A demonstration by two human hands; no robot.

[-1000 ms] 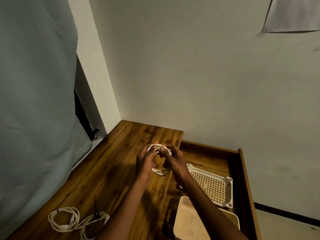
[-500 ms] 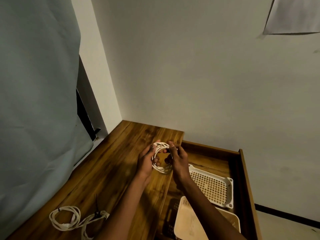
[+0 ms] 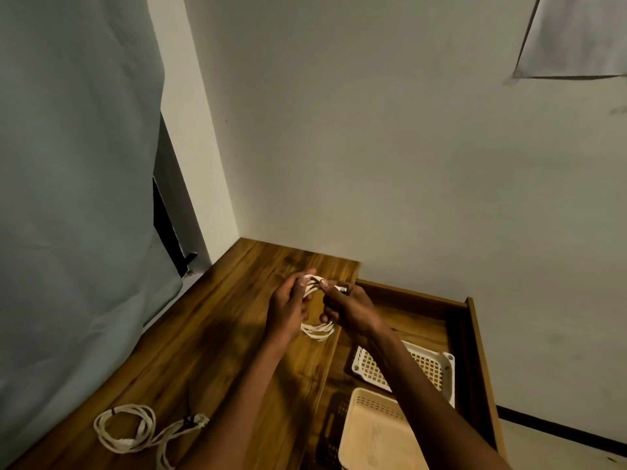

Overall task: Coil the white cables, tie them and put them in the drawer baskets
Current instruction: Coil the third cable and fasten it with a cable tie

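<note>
Head view
Room: a wooden desk (image 3: 210,337) set into a corner of pale walls, with a grey curtain (image 3: 68,164) hanging on the left side.
Coiled cable (image 3: 317,329): a white coil held up above the desk edge, between the two hands.
Left hand (image 3: 288,308): fingers curled round the left side of the coil, gripping it.
Right hand (image 3: 349,308): pinches the cable's end at the top of the coil, with lower fingers hooked on the loops.
Drawer (image 3: 475,351): open, below and to the right of the right hand.
White basket (image 3: 441,364): in the drawer, under the right forearm.
Beige basket (image 3: 376,439): nearer the person, beside the same forearm.
Loose cables (image 3: 135,432): white loops lying on the desk, well to the lower left of the left hand.
</note>
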